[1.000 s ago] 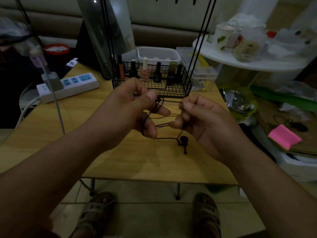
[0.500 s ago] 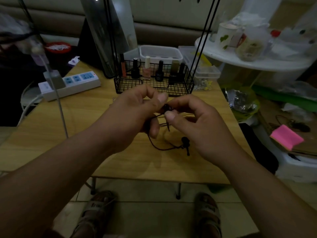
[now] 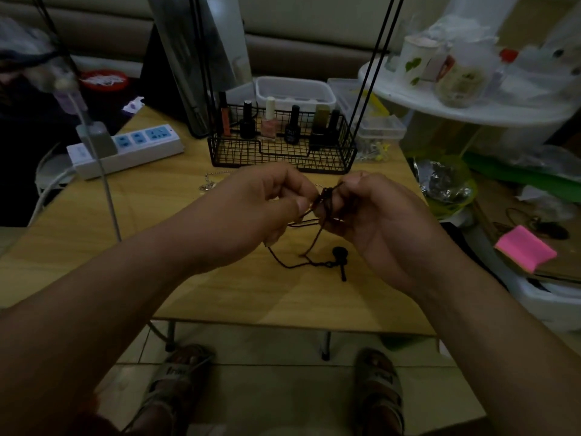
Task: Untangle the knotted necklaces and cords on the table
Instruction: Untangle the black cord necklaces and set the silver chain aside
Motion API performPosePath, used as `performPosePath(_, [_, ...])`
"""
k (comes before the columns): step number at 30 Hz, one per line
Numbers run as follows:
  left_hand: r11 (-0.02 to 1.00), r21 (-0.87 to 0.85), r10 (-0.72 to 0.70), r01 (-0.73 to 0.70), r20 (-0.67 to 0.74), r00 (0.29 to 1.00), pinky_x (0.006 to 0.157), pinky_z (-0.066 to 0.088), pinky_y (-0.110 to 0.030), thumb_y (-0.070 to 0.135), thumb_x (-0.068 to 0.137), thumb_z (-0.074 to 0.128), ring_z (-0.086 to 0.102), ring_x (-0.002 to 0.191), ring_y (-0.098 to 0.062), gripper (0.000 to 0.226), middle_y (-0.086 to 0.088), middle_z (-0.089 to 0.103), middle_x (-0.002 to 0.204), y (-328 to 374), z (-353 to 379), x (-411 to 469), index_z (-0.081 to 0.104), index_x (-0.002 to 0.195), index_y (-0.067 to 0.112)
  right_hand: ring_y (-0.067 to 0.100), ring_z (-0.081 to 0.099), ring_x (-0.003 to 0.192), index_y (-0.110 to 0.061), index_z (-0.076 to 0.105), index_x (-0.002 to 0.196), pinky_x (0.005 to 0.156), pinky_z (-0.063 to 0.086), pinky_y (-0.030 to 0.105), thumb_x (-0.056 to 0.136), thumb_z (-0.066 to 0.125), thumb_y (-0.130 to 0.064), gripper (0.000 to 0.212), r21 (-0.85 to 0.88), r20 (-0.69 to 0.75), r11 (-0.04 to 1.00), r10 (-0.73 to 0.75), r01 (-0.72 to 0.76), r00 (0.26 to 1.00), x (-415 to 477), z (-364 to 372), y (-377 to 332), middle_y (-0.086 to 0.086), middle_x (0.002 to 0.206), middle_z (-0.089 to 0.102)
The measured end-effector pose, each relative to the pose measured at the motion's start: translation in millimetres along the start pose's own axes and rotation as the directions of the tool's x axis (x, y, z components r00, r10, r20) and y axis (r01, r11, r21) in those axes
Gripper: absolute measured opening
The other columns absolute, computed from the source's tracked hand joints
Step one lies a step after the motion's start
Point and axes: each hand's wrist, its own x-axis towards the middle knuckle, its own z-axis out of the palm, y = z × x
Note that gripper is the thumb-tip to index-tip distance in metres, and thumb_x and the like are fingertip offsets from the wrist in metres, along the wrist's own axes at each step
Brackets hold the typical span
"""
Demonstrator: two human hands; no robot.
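Note:
A thin dark cord [image 3: 290, 264] with a round black pendant [image 3: 340, 254] trails onto the wooden table [image 3: 220, 294]. Its knotted upper part is held above the table between my two hands. My left hand [image 3: 267, 202] pinches the cord with thumb and fingers. My right hand [image 3: 367, 212] pinches the knot close beside it, fingertips almost touching the left ones. A silver chain necklace [image 3: 210, 180] lies on the table behind my left hand, partly hidden by it.
A black wire basket [image 3: 283, 152] of nail polish bottles stands just behind my hands. A white power strip [image 3: 125, 151] lies at the back left. Clear plastic boxes [image 3: 377, 127] sit behind the basket. A cluttered white shelf [image 3: 471, 105] and pink pad [image 3: 525, 251] are right of the table.
My hands, apart with the cord stretched between them a second ago, have come together around the knot. The pendant end now hangs slack on the table.

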Motion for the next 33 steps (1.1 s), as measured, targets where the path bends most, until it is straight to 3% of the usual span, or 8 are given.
performPosePath(3, [0.997, 0.075, -0.007, 0.007, -0.002, 1.000, 0.059, 0.044, -0.022, 0.022, 0.102, 0.063, 0.050, 0.060, -0.002, 0.008, 0.019, 0.063, 0.071, -1.7, 0.3, 0.2, 0.069, 0.098, 0.025, 0.018, 0.063, 0.074, -0.015, 0.056, 0.080, 0.080, 0.053, 0.036, 0.104, 0.051, -0.024, 0.026, 0.104, 0.018, 0.994, 0.025, -0.027, 1.000, 0.7, -1.8, -4.0, 0.000, 0.067, 0.053])
performPosePath(6, [0.997, 0.073, 0.028, -0.029, 0.013, 1.000, 0.060, 0.041, -0.010, 0.025, 0.100, 0.065, 0.054, 0.063, 0.005, 0.005, 0.012, 0.068, 0.078, 1.0, 1.1, -0.7, 0.070, 0.101, 0.023, 0.017, 0.057, 0.068, -0.012, 0.056, 0.087, 0.072, 0.054, 0.029, 0.102, 0.054, -0.025, 0.021, 0.171, 0.039, 0.984, 0.035, -0.041, 0.999, 2.1, -4.6, -4.5, -0.001, 0.062, 0.046])
performPosePath(10, [0.999, 0.030, 0.039, -0.039, -0.004, 0.999, 0.064, 0.042, -0.022, 0.027, 0.098, 0.067, 0.058, 0.063, 0.002, 0.009, 0.003, 0.074, 0.088, 1.3, 5.3, -2.1, 0.066, 0.106, 0.022, 0.017, 0.054, 0.066, -0.014, 0.057, 0.088, 0.074, 0.049, 0.032, 0.100, 0.056, -0.025, 0.016, 0.133, 0.058, 0.991, 0.021, -0.028, 0.998, 1.0, -5.0, -3.0, 0.000, 0.062, 0.045])
performPosePath(14, [0.997, -0.073, 0.024, -0.025, -0.011, 1.000, 0.050, 0.038, -0.026, 0.028, 0.097, 0.069, 0.044, 0.054, -0.008, 0.009, 0.004, 0.070, 0.082, 0.4, 6.9, -1.4, 0.069, 0.100, 0.020, 0.018, 0.055, 0.067, -0.014, 0.056, 0.092, 0.071, 0.050, 0.030, 0.102, 0.054, -0.025, 0.014, 0.041, 0.086, 0.999, 0.000, -0.003, 0.996, -1.0, -4.9, -1.8, 0.000, 0.065, 0.048])
performPosePath(18, [0.998, -0.041, 0.036, -0.038, -0.030, 0.999, 0.050, 0.039, -0.011, 0.023, 0.097, 0.069, 0.050, 0.050, 0.002, 0.010, 0.010, 0.069, 0.071, -0.2, 9.4, 0.7, 0.073, 0.096, 0.013, 0.018, 0.057, 0.070, -0.013, 0.057, 0.093, 0.071, 0.053, 0.028, 0.099, 0.056, -0.026, 0.015, -0.050, 0.117, 0.998, -0.040, 0.046, 0.992, -2.8, -3.1, 1.0, 0.002, 0.069, 0.053])
performPosePath(27, [0.998, -0.059, -0.029, 0.025, -0.071, 0.997, 0.052, 0.046, -0.027, 0.017, 0.098, 0.069, 0.055, 0.054, -0.016, 0.007, -0.003, 0.079, 0.085, -1.9, 5.3, 2.8, 0.070, 0.098, 0.010, 0.021, 0.074, 0.089, -0.017, 0.062, 0.089, 0.099, 0.051, 0.045, 0.104, 0.056, -0.021, 0.017, -0.316, 0.028, 0.946, -0.062, 0.068, 0.998, -3.0, -2.8, 3.0, 0.000, 0.070, 0.064])
performPosePath(31, [1.000, -0.025, -0.013, 0.013, -0.022, 1.000, 0.051, 0.043, -0.029, 0.018, 0.101, 0.066, 0.051, 0.053, -0.015, 0.008, -0.002, 0.080, 0.086, -1.5, 6.3, 2.6, 0.068, 0.099, 0.010, 0.012, 0.067, 0.071, -0.020, 0.065, 0.108, 0.074, 0.056, 0.030, 0.101, 0.063, -0.020, 0.008, -0.521, 0.069, 0.843, -0.118, 0.137, 0.991, -6.8, -2.4, 0.6, -0.005, 0.066, 0.065])
performPosePath(33, [0.999, 0.038, -0.016, 0.015, 0.010, 1.000, 0.052, 0.041, -0.033, 0.021, 0.102, 0.063, 0.049, 0.054, -0.018, 0.009, 0.001, 0.080, 0.087, -1.5, 6.2, 1.6, 0.068, 0.098, 0.016, 0.019, 0.070, 0.071, -0.025, 0.069, 0.108, 0.071, 0.058, 0.037, 0.100, 0.064, -0.021, 0.010, -0.594, 0.088, 0.787, -0.139, 0.164, 0.986, -8.4, -3.0, -1.1, -0.003, 0.070, 0.071])
